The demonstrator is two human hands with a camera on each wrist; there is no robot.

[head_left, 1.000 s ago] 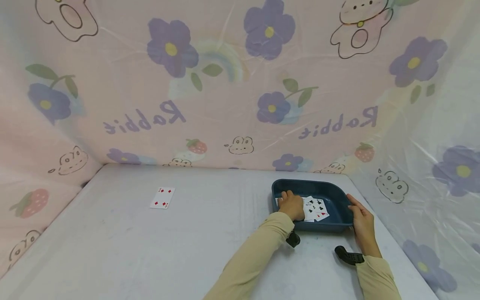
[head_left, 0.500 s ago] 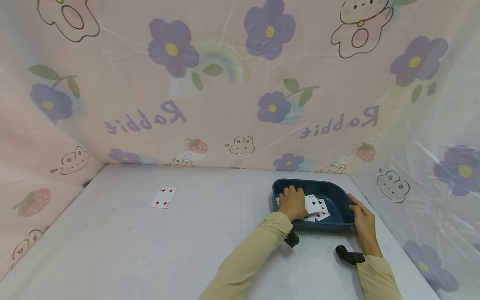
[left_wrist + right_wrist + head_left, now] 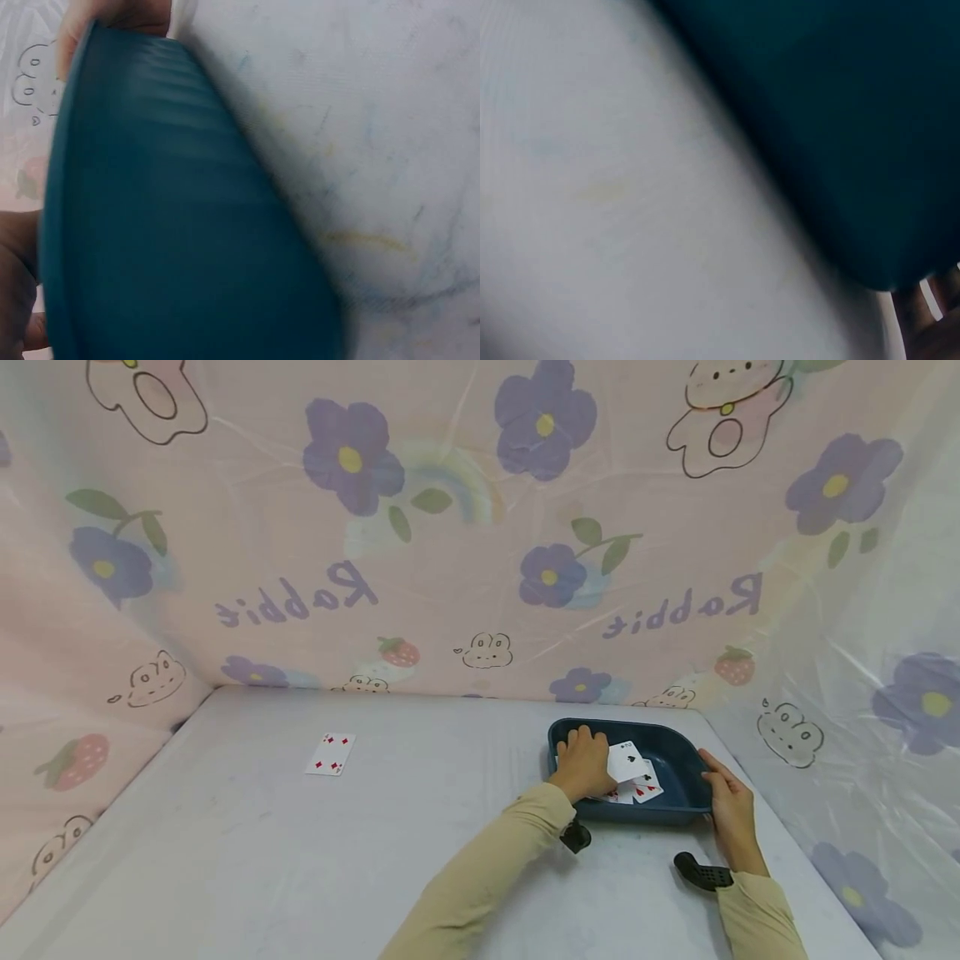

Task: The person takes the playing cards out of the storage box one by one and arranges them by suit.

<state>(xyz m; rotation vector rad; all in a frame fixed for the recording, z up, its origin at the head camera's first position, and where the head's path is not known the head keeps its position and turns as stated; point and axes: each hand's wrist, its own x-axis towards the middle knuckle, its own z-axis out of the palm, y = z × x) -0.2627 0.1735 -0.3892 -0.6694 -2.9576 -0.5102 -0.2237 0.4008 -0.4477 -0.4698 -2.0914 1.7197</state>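
Note:
A dark blue tray (image 3: pixel 675 817) with a rounded corner sits on the table at the right in the head view, with several playing cards inside. My left hand (image 3: pixel 583 767) reaches over its left part and holds a white playing card (image 3: pixel 626 763) with black pips, tilted above the others. The thumb and fingertips on that card are mostly hidden. Beneath it lie other cards, among them one with red pips (image 3: pixel 648 788). My right hand (image 3: pixel 733 818) grips the tray's right rim, thumb on top. In the left wrist view, the tray's outer wall (image 3: pixel 180 202) fills the middle.
A four of diamonds card (image 3: pixel 331 754) lies face up at the left of the white table (image 3: pixel 300 860). A patterned curtain (image 3: pixel 450 543) closes off the back and both sides. Each wrist wears a black camera mount (image 3: pixel 702 872).
My left hand has shifted slightly back and left, bringing a black-pip card up over the pile in the tray. The right hand keeps its hold on the rim.

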